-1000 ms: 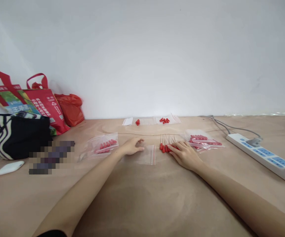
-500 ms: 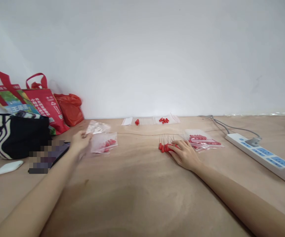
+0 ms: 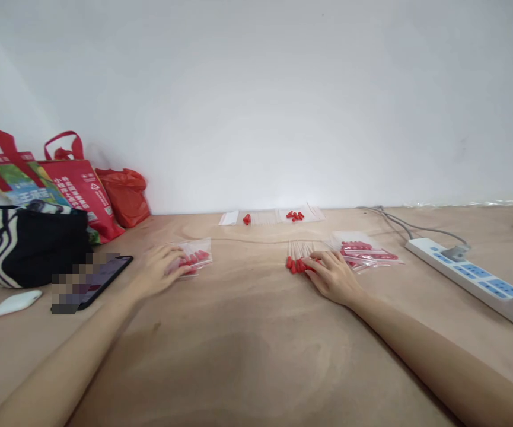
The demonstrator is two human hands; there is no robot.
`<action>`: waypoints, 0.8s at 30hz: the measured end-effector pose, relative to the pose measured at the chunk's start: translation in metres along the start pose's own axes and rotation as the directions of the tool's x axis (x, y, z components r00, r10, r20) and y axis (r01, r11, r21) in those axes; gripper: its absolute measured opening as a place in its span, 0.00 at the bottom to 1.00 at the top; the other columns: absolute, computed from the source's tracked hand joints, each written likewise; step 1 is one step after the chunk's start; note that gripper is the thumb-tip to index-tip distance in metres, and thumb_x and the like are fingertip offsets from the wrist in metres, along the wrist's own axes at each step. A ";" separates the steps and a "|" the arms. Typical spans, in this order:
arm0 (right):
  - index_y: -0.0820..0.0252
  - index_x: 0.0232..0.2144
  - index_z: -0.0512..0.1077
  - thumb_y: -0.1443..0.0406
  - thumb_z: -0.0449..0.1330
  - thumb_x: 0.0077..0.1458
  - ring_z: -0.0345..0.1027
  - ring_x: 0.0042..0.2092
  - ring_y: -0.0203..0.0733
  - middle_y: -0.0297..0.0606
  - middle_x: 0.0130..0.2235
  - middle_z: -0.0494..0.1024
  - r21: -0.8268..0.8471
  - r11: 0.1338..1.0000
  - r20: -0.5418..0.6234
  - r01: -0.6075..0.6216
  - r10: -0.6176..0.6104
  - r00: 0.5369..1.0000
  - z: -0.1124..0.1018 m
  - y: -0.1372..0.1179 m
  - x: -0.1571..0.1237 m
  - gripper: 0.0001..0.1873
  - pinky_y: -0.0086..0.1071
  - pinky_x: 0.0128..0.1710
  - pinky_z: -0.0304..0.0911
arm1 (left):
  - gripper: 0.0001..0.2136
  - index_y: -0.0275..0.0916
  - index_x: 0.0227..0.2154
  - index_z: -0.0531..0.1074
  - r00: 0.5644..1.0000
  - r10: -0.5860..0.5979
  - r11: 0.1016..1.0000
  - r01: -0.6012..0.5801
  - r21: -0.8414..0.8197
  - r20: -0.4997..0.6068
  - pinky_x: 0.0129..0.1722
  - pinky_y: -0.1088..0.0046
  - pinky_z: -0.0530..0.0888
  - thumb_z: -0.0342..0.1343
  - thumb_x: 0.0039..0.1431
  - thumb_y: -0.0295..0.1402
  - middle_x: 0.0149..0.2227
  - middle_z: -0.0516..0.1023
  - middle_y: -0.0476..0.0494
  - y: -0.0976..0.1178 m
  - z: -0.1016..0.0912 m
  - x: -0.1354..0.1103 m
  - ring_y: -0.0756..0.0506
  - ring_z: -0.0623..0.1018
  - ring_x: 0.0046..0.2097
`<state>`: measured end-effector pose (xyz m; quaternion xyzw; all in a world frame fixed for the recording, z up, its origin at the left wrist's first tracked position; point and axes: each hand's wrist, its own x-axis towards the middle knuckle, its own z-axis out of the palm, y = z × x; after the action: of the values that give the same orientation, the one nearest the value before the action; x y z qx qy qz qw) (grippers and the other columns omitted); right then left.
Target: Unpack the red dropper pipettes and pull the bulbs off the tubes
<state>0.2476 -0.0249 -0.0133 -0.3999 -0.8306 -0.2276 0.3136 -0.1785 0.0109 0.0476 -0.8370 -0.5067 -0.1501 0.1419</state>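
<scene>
Red-tipped sticks (image 3: 299, 265) lay loose on the counter (image 3: 238, 332), right of centre, tips toward the wearer, pale shafts toward the wall (image 3: 283, 107). Part of the bunch was under the right hand (image 3: 336, 276), so no full count

Progress, judging by layout: partway. Done: red pieces (image 3: 200, 256) were inside the left bag (image 3: 206, 244), and more were in the overlapping right bags (image 3: 340, 239), just beyond the right hand. Left over: the bunch under the fingers looked unbagged. Near the wall, two small red clusters (image 3: 295, 216) lay in or on clear plastic (image 3: 316, 213), couldn't tell which, with a white slip (image 3: 229, 218) beside them

Hands: the right was palm down, fingers loosely bent and resting on the tips; couldn't tell if any were pinched. The left hand (image 3: 161, 271) was palm down, fingers spread, thumb well apart, lying over the near end of the left bag; looked like contact, no closed grip visible

Farther out: phone (image 3: 105, 283), partly pixelated, black bag (image 3: 47, 237) and shopping bags (image 3: 78, 193) on the left; power strip (image 3: 472, 273) with a grey plug (image 3: 455, 254) on the right
</scene>
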 end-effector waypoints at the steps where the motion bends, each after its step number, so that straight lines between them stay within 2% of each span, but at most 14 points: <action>1: 0.58 0.41 0.67 0.67 0.51 0.54 0.62 0.41 0.41 0.42 0.39 0.70 0.007 1.000 -0.013 0.016 -0.016 1.000 0.000 0.000 0.000 0.12 0.35 0.39 0.53 | 0.14 0.40 0.34 0.69 0.996 0.082 0.997 -0.083 0.009 0.036 0.47 0.64 0.63 0.46 0.53 0.44 0.41 0.72 0.43 0.006 0.001 0.001 0.42 0.69 0.46; 3: 0.58 0.42 0.67 0.68 0.51 0.54 0.62 0.40 0.40 0.41 0.39 0.70 0.020 0.999 -0.035 0.050 -0.049 0.998 0.000 0.000 0.000 0.12 0.35 0.39 0.53 | 0.13 0.40 0.34 0.70 0.985 0.146 0.987 -0.151 0.047 0.094 0.45 0.64 0.65 0.45 0.54 0.41 0.40 0.73 0.42 0.014 0.004 0.001 0.42 0.71 0.44; 8: 0.57 0.41 0.67 0.69 0.52 0.54 0.62 0.39 0.39 0.39 0.38 0.71 0.042 0.996 -0.038 0.075 -0.074 0.997 -0.001 -0.002 0.001 0.12 0.35 0.39 0.52 | 0.15 0.38 0.39 0.69 0.983 0.119 0.986 -0.134 0.102 0.140 0.39 0.67 0.69 0.43 0.51 0.33 0.42 0.74 0.39 0.012 0.011 -0.002 0.41 0.74 0.41; 13: 0.57 0.41 0.67 0.69 0.52 0.53 0.62 0.38 0.38 0.39 0.38 0.71 0.044 0.996 -0.051 0.076 -0.073 0.996 0.000 -0.002 0.002 0.12 0.34 0.38 0.51 | 0.14 0.39 0.35 0.71 0.993 0.093 0.994 -0.096 0.043 0.079 0.36 0.70 0.70 0.41 0.52 0.31 0.38 0.76 0.42 0.002 0.014 -0.001 0.44 0.75 0.37; 16: 0.57 0.40 0.68 0.70 0.51 0.53 0.61 0.37 0.38 0.39 0.37 0.71 0.046 0.995 -0.055 0.085 -0.082 0.995 0.000 -0.002 0.002 0.11 0.35 0.38 0.50 | 0.14 0.40 0.32 0.71 0.998 0.059 0.998 -0.059 0.022 -0.012 0.35 0.69 0.70 0.40 0.56 0.34 0.35 0.77 0.43 0.003 0.019 0.002 0.44 0.76 0.36; 18: 0.57 0.39 0.68 0.69 0.52 0.53 0.61 0.37 0.37 0.39 0.37 0.71 0.047 0.994 -0.069 0.097 -0.093 0.993 0.001 -0.003 0.002 0.11 0.35 0.38 0.50 | 0.15 0.39 0.31 0.71 0.994 0.048 0.999 -0.048 0.004 -0.097 0.35 0.69 0.70 0.39 0.57 0.35 0.34 0.77 0.43 0.012 0.024 0.007 0.44 0.76 0.35; 20: 0.57 0.38 0.69 0.69 0.52 0.52 0.61 0.36 0.37 0.38 0.36 0.72 0.049 0.993 -0.089 0.103 -0.098 0.991 0.002 -0.006 0.004 0.10 0.35 0.38 0.49 | 0.15 0.38 0.31 0.70 0.982 0.083 0.996 -0.089 -0.028 -0.167 0.36 0.70 0.70 0.39 0.59 0.35 0.34 0.77 0.43 0.030 0.029 0.013 0.45 0.76 0.35; 24: 0.58 0.37 0.70 0.68 0.53 0.51 0.60 0.35 0.37 0.37 0.34 0.72 0.059 0.996 -0.116 0.074 -0.067 0.991 0.008 -0.020 0.010 0.09 0.35 0.38 0.47 | 0.13 0.38 0.33 0.70 0.948 0.222 0.967 -0.244 -0.071 -0.227 0.34 0.74 0.71 0.40 0.60 0.33 0.34 0.77 0.44 0.083 0.040 0.026 0.48 0.76 0.34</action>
<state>0.2242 -0.0258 -0.0145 -0.3466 -0.8317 -0.2348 0.3648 -0.0890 0.0110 0.0139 -0.8755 -0.3777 -0.2477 0.1720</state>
